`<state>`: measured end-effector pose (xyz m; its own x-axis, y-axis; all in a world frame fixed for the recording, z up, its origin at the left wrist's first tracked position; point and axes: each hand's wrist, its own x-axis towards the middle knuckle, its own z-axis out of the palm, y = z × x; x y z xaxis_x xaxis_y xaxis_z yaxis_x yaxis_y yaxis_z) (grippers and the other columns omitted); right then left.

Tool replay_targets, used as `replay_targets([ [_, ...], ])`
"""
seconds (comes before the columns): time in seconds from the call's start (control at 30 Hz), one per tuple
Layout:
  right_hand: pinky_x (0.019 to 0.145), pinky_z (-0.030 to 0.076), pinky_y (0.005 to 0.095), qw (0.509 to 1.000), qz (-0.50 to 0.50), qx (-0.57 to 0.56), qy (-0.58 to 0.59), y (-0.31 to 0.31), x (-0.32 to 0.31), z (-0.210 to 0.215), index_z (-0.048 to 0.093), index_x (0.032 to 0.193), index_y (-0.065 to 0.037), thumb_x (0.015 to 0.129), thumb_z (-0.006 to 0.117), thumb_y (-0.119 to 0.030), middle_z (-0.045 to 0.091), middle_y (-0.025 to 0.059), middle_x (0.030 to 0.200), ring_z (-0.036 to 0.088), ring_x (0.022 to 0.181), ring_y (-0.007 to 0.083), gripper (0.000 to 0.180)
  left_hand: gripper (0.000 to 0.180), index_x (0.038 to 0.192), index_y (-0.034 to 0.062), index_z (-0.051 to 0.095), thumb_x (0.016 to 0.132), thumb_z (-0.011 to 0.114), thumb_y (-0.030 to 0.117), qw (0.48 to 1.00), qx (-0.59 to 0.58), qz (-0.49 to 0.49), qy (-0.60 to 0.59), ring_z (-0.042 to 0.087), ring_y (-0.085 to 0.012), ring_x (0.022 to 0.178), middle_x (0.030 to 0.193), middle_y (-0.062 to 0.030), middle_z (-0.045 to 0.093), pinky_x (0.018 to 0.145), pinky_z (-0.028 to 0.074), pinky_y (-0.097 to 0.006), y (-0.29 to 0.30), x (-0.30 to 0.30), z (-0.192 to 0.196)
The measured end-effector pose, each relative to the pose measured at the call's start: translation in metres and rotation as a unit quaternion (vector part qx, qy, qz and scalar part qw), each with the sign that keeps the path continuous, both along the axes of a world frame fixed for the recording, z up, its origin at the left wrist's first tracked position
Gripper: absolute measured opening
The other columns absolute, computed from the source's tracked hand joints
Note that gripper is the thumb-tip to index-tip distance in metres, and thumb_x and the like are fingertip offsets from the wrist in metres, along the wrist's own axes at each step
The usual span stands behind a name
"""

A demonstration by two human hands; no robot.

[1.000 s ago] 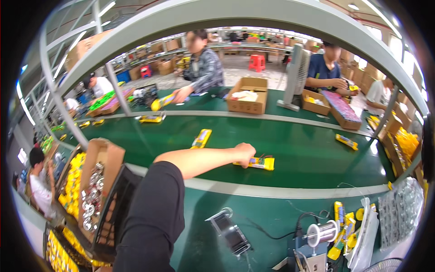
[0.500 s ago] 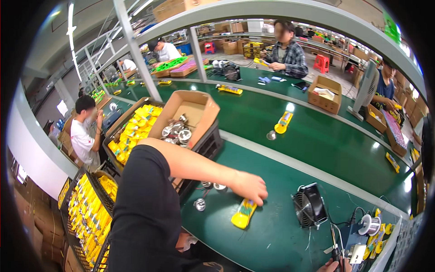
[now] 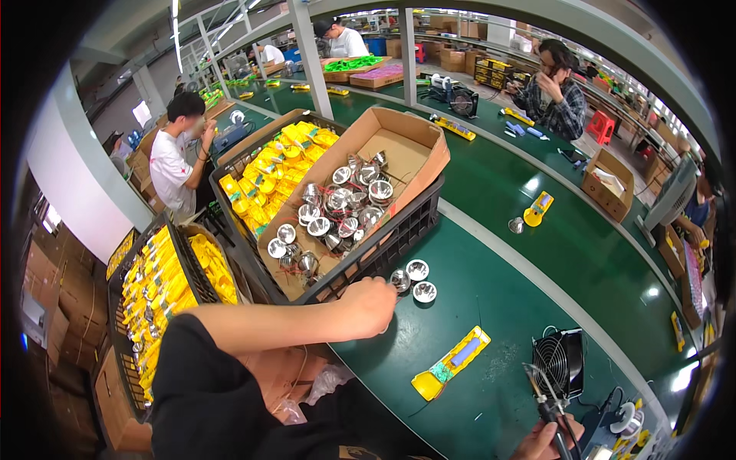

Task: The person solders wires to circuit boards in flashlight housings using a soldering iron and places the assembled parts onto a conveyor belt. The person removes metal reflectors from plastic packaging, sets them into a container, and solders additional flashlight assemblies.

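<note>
My left hand (image 3: 368,308) is closed at the left edge of the green bench (image 3: 498,414), its fingertips on a silver reflector cup (image 3: 399,280). Two more reflector cups, an upper one (image 3: 417,270) and a lower one (image 3: 425,291), lie face up beside it. In my right hand (image 3: 543,443), at the lower right, is a soldering iron (image 3: 547,412), tip pointing up and away. Between my hands lies an open yellow flashlight housing (image 3: 452,363), holding a blue-purple cylindrical cell and a small green board. Thin wires stick out from its ends.
A carton of reflector cups (image 3: 418,146) and yellow housings sit in a black crate (image 3: 360,270) at left. A small black fan (image 3: 560,360) and a solder spool (image 3: 629,420) stand right. Beyond a grey rail, a green belt (image 3: 606,261) carries parts. Co-workers sit around.
My left hand has left the yellow housing and moved left to the reflector cups. The view has shifted left; the housing's cell now shows, and the soldering iron is more fully in view.
</note>
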<state>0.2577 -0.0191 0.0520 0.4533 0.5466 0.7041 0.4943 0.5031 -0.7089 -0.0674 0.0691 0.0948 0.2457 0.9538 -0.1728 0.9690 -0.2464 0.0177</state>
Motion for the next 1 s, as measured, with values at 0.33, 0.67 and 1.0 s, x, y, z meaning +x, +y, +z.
replay_targets([
  [0.33, 0.048, 0.036, 0.0241, 0.986, 0.142, -0.039, 0.081, -0.002, 0.006, -0.023, 0.04, 0.076, 0.001, 0.072, 0.058, -0.017, 0.045, 0.0062, 0.056, 0.044, 0.05, 0.0132, 0.026, 0.019, 0.075, 0.0004, 0.057, 0.076, 0.057, 0.02, 0.925, 0.053, 0.233, -0.295, 0.057, -0.0303, 0.071, 0.075, -0.0155, 0.058, 0.065, 0.045, -0.039, -0.002, -0.017, -0.081],
  [0.67, 0.047, 0.035, 0.0219, 0.989, 0.121, -0.06, 0.058, -0.005, 0.003, -0.02, 0.041, 0.076, -0.001, 0.074, 0.059, -0.022, 0.045, 0.0036, 0.052, 0.043, 0.046, 0.0113, 0.028, 0.012, 0.086, -0.0013, 0.051, 0.082, 0.051, 0.01, 0.894, 0.011, 0.175, -0.412, 0.057, -0.0257, 0.067, 0.073, -0.0126, 0.058, 0.06, 0.044, -0.033, -0.039, -0.002, -0.074],
  [1.0, 0.039, 0.032, 0.0163, 0.975, 0.123, -0.101, 0.155, 0.006, -0.014, -0.025, 0.039, 0.076, -0.001, 0.073, 0.062, -0.031, 0.042, 0.0039, 0.057, 0.04, 0.043, 0.0073, 0.038, 0.007, 0.083, -0.0011, 0.05, 0.084, 0.053, 0.005, 0.765, 0.055, 0.179, -0.616, 0.053, -0.0057, 0.056, 0.069, -0.0038, 0.054, 0.045, 0.04, -0.016, -0.084, 0.05, -0.088],
])
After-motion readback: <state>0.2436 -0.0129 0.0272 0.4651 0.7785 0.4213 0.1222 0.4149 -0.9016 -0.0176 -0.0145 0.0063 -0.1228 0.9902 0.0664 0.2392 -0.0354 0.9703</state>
